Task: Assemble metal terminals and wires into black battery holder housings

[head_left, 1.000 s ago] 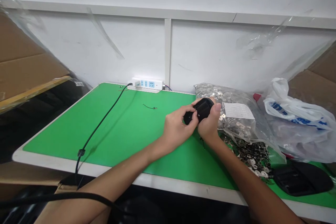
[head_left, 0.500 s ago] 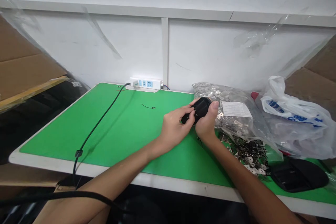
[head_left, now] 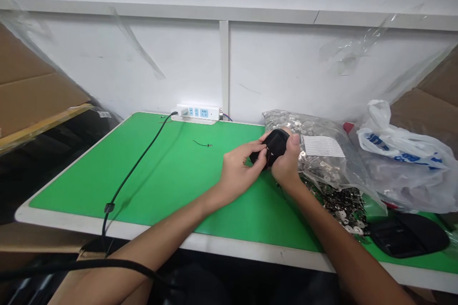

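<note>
Both my hands are on a black plastic housing (head_left: 276,144) with a hollowed inner side, held above the table's right half. My right hand (head_left: 287,164) is closed round its right side, thumb along the edge. With thumb and fingertips, my left hand (head_left: 240,166) grips the housing's left end; a tiny shiny metal bit shows at these fingertips, too small to name. Behind and right of the hands lies a clear plastic bag (head_left: 324,128) of small metal plates. Loose metal pieces (head_left: 345,209) are heaped beside my right forearm.
A black plastic shell (head_left: 408,236) lies at the front right, below a white carrier bag (head_left: 404,162). A small wired part (head_left: 209,145) rests on the green tabletop (head_left: 157,186). A black cable (head_left: 136,159) runs from the power strip (head_left: 200,112) across the left side.
The housing and both hands have shifted very slightly to the right, and the housing has tilted a little. My left fingertips stay at its left end.
</note>
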### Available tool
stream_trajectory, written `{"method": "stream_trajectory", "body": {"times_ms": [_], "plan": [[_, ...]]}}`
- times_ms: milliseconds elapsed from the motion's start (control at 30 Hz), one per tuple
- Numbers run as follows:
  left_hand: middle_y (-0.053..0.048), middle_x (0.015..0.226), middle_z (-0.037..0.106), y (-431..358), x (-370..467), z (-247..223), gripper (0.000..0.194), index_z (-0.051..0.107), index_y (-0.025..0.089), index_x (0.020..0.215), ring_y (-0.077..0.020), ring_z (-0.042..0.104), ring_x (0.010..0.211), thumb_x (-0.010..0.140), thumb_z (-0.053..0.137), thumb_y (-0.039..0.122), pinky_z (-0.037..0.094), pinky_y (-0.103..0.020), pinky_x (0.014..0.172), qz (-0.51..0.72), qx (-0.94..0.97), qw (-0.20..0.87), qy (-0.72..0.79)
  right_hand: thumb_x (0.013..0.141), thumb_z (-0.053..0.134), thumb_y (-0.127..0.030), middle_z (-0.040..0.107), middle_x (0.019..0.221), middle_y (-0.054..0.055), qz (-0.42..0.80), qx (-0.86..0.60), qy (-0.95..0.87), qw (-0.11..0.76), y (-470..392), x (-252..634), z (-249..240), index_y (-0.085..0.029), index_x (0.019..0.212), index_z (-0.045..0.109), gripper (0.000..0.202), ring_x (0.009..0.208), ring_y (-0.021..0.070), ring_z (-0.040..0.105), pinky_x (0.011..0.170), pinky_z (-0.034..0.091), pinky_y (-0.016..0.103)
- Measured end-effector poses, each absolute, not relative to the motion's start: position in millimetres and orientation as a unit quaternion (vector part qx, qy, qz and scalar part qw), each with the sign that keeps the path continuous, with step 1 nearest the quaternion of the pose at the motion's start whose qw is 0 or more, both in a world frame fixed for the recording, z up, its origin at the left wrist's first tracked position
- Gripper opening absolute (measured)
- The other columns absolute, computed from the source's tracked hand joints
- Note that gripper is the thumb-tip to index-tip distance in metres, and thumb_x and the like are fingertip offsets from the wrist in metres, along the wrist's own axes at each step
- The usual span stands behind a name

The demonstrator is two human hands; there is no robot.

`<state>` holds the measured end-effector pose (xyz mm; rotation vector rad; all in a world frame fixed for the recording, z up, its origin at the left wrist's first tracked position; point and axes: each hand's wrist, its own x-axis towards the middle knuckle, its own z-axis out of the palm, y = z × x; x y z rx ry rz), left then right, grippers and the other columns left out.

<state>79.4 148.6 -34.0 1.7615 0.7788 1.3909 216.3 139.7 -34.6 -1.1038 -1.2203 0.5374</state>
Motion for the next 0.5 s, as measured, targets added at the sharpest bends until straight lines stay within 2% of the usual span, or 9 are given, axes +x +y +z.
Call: {"method": "stream_trajectory", "body": {"times_ms": [100,267,400,500], "plan": [[-0.005,0.105,0.080,154.4,76.1,-30.4,0.011,0.075,0.023,0.097,-0.0209,0.074,0.102,0.089,0.079,0.029,0.056,-0.034,0.095,0.521,0.684,0.420,0.291,0.097,0.027,-0.083,0.063,0.082,0.008,0.165,-0.438,-0.604,0.645,133.8,232.8,-23.2,-0.027,0.078,0.073,0.075,0.082,0.0267,0.061,0.076,0.048,0.043],[-0.006,0.107,0.077,168.5,68.7,-32.2,0.037,0.066,0.021,0.105,-0.0180,0.073,0.099,0.082,0.090,0.038,0.053,-0.027,0.082,0.490,0.700,0.467,0.227,0.098,0.024,-0.083,0.060,0.076,0.008,0.136,-0.411,-0.686,0.585,124.5,248.4,-11.9,-0.028,0.080,0.082,0.082,0.074,0.0257,0.055,0.073,0.044,0.045],[-0.006,0.103,0.078,178.3,63.8,-34.4,0.040,0.066,0.020,0.104,-0.0168,0.073,0.092,0.080,0.092,0.038,0.053,-0.027,0.079,0.470,0.719,0.474,0.196,0.096,0.023,-0.086,0.058,0.076,0.007,0.143,-0.403,-0.711,0.558,123.0,247.4,-12.6,-0.027,0.082,0.083,0.085,0.070,0.0236,0.054,0.070,0.044,0.043],[-0.005,0.098,0.078,181.2,64.5,-36.4,0.042,0.066,0.020,0.101,-0.0163,0.074,0.087,0.076,0.095,0.038,0.054,-0.027,0.076,0.485,0.718,0.465,0.182,0.100,0.027,-0.079,0.061,0.074,0.007,0.142,-0.369,-0.701,0.593,125.8,238.2,-14.9,-0.025,0.081,0.082,0.079,0.070,0.0236,0.056,0.068,0.043,0.042]]}}
